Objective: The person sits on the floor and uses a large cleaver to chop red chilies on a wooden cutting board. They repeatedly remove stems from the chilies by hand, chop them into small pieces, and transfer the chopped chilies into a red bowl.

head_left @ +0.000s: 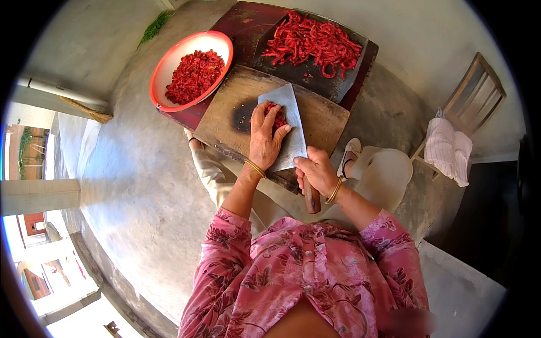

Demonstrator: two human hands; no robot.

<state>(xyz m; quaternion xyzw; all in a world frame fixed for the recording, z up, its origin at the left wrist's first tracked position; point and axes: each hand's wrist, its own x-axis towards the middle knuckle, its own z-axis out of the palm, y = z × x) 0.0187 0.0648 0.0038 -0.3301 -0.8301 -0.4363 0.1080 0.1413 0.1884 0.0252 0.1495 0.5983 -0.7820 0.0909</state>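
Note:
My right hand (318, 172) grips the wooden handle of a cleaver (292, 138), whose broad blade lies flat above the near part of a worn wooden cutting board (324, 112). On the blade sits a small heap of chopped red chili peppers (279, 119). My left hand (266, 138) cups over that heap, fingers curved round it and thumb at its side. Beyond the board to the left, a white basin with a red rim (154, 84) holds more chopped red chilies (194, 76). Whole red chilies (315, 42) are piled in a dark tray (344, 84) at the back right.
A dark red low table (239, 22) carries board, basin and tray. To the right stands a wooden chair (476, 93) with a striped cloth (445, 143) draped on it. A broom-like bundle (87, 110) lies left. Green stalks (155, 27) rest near the far wall.

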